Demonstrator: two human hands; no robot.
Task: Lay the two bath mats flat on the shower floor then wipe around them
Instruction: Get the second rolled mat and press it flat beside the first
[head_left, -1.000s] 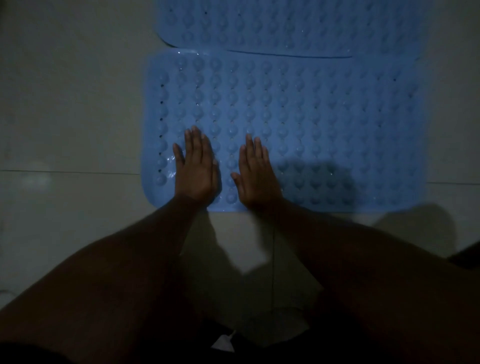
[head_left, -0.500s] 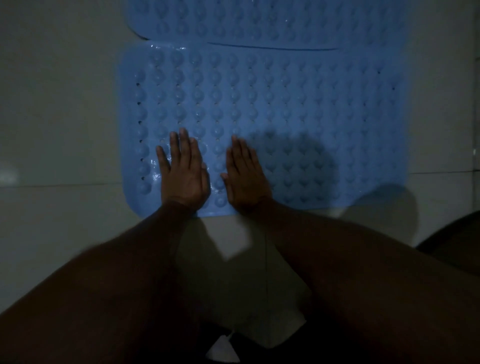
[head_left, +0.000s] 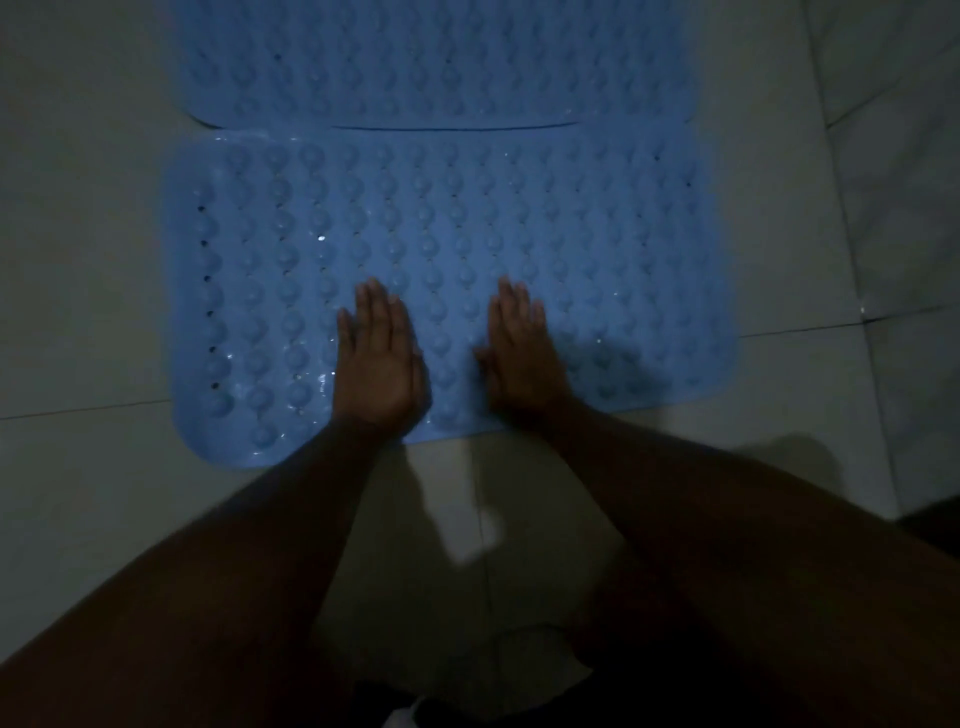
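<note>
Left hand (head_left: 376, 364) and right hand (head_left: 519, 353) spread flat, empty, on near blue mat (head_left: 467, 234), far mat (head_left: 431, 57) touching

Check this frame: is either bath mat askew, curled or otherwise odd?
Mostly fine. Both hands, left hand and right hand, press flat on the near mat. The far mat overlaps the near mat's top edge rather than lying clear of it. Glints suggest wetness. No curling or damage visible in this dim light.
</note>
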